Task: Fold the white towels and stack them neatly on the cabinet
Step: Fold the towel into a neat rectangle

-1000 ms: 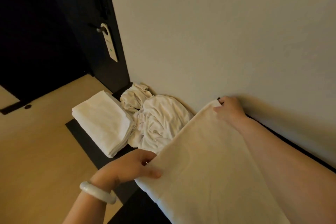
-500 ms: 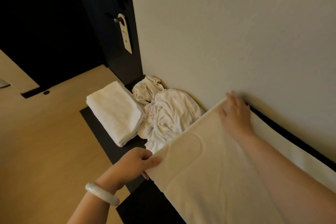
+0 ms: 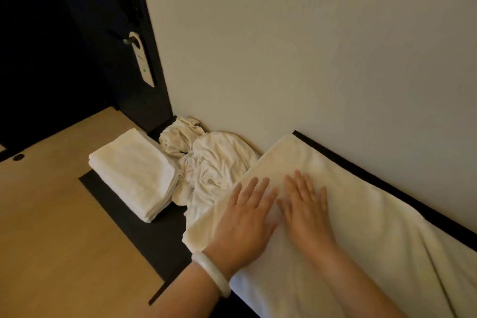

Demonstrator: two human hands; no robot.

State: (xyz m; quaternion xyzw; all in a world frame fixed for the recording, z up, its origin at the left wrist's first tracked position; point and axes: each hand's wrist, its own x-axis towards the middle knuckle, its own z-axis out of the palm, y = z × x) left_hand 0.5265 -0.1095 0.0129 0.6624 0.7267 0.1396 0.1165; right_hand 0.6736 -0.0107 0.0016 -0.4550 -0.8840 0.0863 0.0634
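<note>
Towel (image 3: pixel 361 214) in work lay spread along the cabinet (image 3: pixel 154 237), directly under our palms, its far edge close to the wall (image 3: pixel 309 46). Our left hand (image 3: pixel 245 222) and right hand (image 3: pixel 307 212) rested side by side on it, fingers (image 3: pixel 251 188) straight and slightly splayed. They pressed flat and gripped nothing. A pale bracelet (image 3: pixel 214 273) sat on the left wrist.

Just beyond the fingertips and to their left sat a crumpled heap (image 3: pixel 219 160) of white towels, touching the spread towel's end. Farther left of the fingers, past the heap, the folded stack (image 3: pixel 134 173) sat on the cabinet. Beyond that stood a dark door (image 3: pixel 77 33) with a hanger tag (image 3: pixel 143 62).

We judged that smoothing toward the heap could shove the towel's end into it and wrinkle it again. The near edge seemed to hang over the cabinet's front, so a careless lift might have let it slide off toward the floor (image 3: pixel 51 240).

On the wrist side of the fingers, the towel ran out of view. We could not tell its full length or whether it was already doubled. Neither the number of towels in the heap nor the layers in the stack could be counted.
</note>
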